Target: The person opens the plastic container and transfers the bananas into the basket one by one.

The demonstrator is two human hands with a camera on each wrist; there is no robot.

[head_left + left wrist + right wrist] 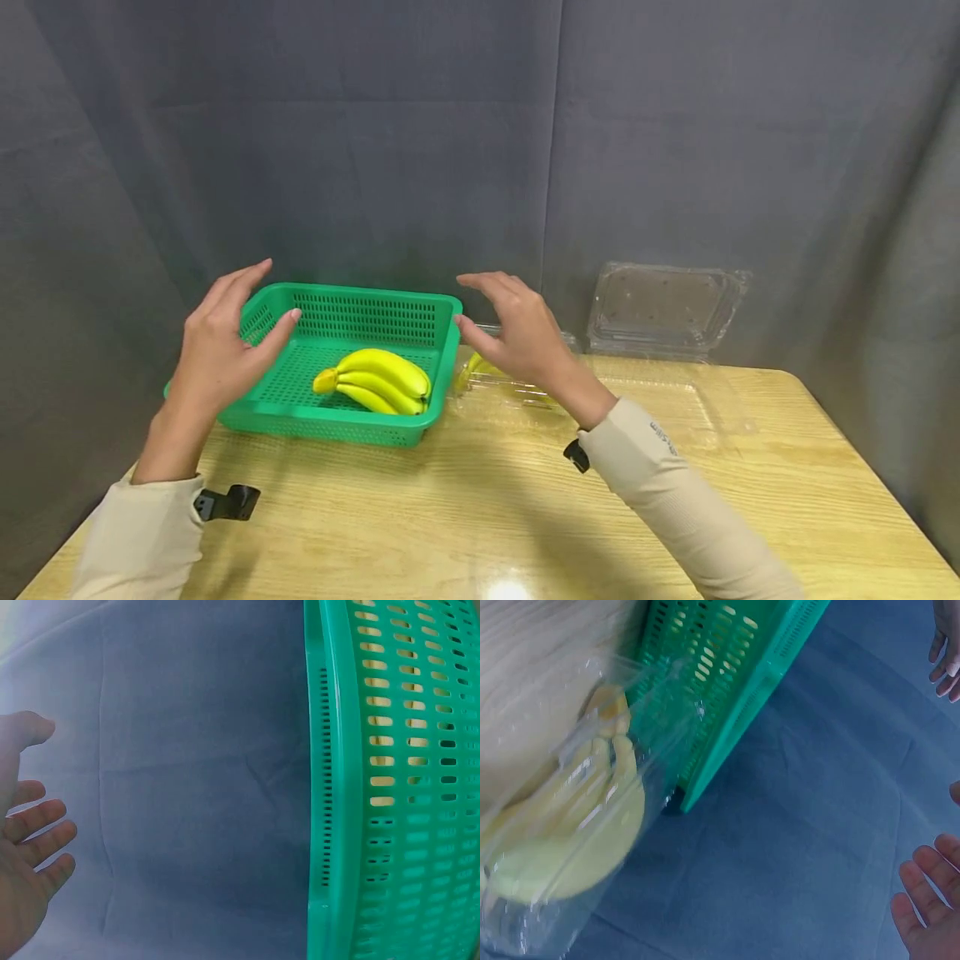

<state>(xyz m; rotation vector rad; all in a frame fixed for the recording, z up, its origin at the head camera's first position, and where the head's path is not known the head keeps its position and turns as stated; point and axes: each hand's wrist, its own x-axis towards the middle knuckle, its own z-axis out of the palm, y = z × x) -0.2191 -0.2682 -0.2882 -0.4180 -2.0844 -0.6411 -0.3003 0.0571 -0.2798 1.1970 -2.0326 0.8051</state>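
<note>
Both hands are raised and hold nothing, fingers extended and thumbs spread. The left hand [221, 342] hovers over the left side of a green plastic basket [322, 428]. Near the basket's right rim, the right hand [521, 329] is held above a clear plastic container. Inside the basket lies a bunch of yellow bananas [382, 383], its stem pointing left. Another banana bunch [577, 817] rests in the clear container [525, 930], seen in the right wrist view; in the head view the right hand partly hides it. The left wrist view shows the left hand [30, 855] apart from the basket wall [390, 750].
An opened clear clamshell box [660, 308] stands at the back right, its lid upright against the grey curtain [450, 142]. Its tray [675, 404] lies on the wooden table [420, 517], to the right of the banana container.
</note>
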